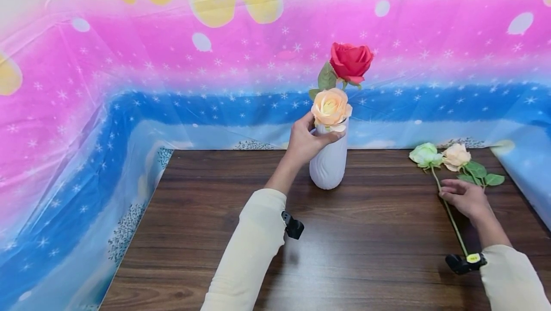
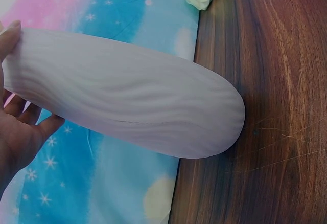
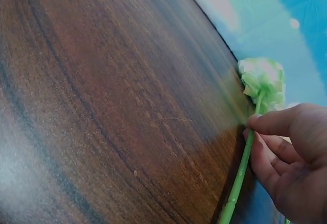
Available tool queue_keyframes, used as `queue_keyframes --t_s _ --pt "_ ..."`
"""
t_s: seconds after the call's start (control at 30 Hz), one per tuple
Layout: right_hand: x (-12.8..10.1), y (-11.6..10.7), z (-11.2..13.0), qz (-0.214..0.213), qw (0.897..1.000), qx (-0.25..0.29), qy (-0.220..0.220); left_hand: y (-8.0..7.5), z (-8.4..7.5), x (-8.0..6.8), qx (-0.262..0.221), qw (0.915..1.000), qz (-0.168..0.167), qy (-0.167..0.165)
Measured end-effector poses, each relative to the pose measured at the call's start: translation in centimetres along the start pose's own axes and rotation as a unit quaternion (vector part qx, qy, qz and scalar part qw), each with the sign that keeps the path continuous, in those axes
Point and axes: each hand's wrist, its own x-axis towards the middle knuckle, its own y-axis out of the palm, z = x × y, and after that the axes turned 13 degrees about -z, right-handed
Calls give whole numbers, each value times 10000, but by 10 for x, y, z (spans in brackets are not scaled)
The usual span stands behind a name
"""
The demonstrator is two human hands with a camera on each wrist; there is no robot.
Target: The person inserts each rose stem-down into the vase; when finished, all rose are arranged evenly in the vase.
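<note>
A white vase point(image 1: 328, 162) with a wavy ribbed surface stands upright near the table's back edge. From its mouth rise a red rose point(image 1: 351, 62) and, lower in front, a peach rose point(image 1: 330, 106). My left hand point(image 1: 306, 139) grips the vase near the rim, thumb across the front; the left wrist view shows fingers point(image 2: 51, 126) curled round its upper end. On the right, my right hand point(image 3: 299, 155) pinches the green stem point(image 3: 239, 180) of a pale green rose point(image 1: 426, 155) between thumb and fingers, just below the bloom.
Beside the green rose lies a cream rose point(image 1: 456, 157) with green leaves point(image 1: 478, 172), partly behind my right hand. The dark wooden table point(image 1: 224, 234) meets a pink and blue patterned cloth point(image 1: 241, 62) at its back and sides.
</note>
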Motion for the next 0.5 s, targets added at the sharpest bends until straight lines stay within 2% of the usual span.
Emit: queue_keyframes --t_s 0.17,0.3,0.43,0.5 --pt "1 -1 -2 236 9995 162 -121 0 0 0 0 10000 -5 24" --pt "3 -3 -3 818 9951 534 -169 0 0 0 -11 10000 -42 70" --pt "4 -6 -2 1497 9811 1225 87 0 0 0 -22 10000 -37 74" --pt "4 -8 -1 1792 9663 1827 277 0 0 0 -2 10000 -25 52"
